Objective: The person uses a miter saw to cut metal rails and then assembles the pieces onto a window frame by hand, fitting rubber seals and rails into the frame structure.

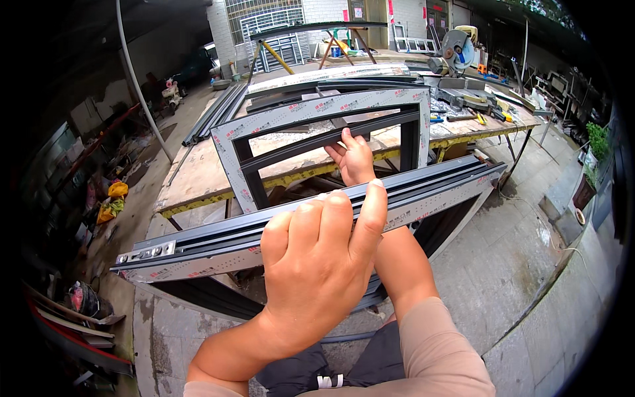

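Observation:
A dark grey window sash [410, 213] with printed white film on its face stands upright just in front of me. My left hand [317, 248] is closed over its top rail, fingers curled across the grooved edge. Metal hardware with screws [153, 251] sits at the rail's left end. Behind it a larger-looking film-covered window frame [228, 155] leans against the workbench. My right arm passes behind the near sash, and my right hand [354, 159] closes on the dark crossbar [291, 153] of that far frame. The fingertips behind the bar are partly hidden.
The workbench [188, 187] carries aluminium profiles [221, 112], hand tools and a miter saw [458, 51]. A slim pole [135, 79] rises at the left, near clutter and yellow bags [118, 190]. Potted greenery [598, 140] stands at the right.

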`<state>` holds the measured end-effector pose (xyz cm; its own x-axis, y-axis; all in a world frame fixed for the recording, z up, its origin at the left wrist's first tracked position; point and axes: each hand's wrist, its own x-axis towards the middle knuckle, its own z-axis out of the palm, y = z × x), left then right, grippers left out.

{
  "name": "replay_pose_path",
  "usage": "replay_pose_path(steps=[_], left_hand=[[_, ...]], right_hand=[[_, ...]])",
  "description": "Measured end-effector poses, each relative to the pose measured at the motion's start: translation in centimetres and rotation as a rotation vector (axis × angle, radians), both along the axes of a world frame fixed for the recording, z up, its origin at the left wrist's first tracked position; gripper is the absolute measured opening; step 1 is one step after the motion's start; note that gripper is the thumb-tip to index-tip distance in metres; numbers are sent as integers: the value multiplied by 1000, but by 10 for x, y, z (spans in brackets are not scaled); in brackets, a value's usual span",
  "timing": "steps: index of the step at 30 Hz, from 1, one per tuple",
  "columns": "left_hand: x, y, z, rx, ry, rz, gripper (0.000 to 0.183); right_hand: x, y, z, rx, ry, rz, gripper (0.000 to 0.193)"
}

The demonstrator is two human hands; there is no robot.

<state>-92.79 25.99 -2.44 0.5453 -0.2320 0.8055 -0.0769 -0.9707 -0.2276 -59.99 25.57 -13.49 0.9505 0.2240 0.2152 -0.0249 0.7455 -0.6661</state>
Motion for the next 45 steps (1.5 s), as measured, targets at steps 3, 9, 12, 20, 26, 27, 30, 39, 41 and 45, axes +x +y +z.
replay_pose_path(steps=[3, 9, 12, 20, 26, 27, 30, 39, 41, 45], left_hand=[[-6, -3, -2, 39, -13, 35, 61], [-12, -6, -7, 82, -70, 65, 58], [-11, -3, -7, 58, -100, 53, 52], [0, -3, -15, 63, -208, 74, 41], [-2, -4, -14, 48, -194, 83, 39], [-2, -3, -15, 44, -187, 84, 39], [1, -3, -14, 38, -176, 76, 39], [1, -3, -14, 45, -165, 75, 42], [2, -2, -15, 44, -168, 69, 42], [2, -1, -14, 42, -163, 66, 42]], right_hand=[[5, 8, 3, 52, -39, 37, 23], [16, 23, 20, 122, -47, 58, 24], [18, 27, 28, 111, -56, 62, 25], [30, 20, 20, 84, -106, 45, 30], [30, 24, 20, 81, -94, 57, 30], [29, 26, 20, 75, -88, 59, 30], [29, 23, 20, 81, -94, 60, 30], [31, 24, 20, 82, -77, 37, 30], [31, 23, 20, 80, -82, 38, 30], [30, 26, 21, 86, -86, 38, 29]])
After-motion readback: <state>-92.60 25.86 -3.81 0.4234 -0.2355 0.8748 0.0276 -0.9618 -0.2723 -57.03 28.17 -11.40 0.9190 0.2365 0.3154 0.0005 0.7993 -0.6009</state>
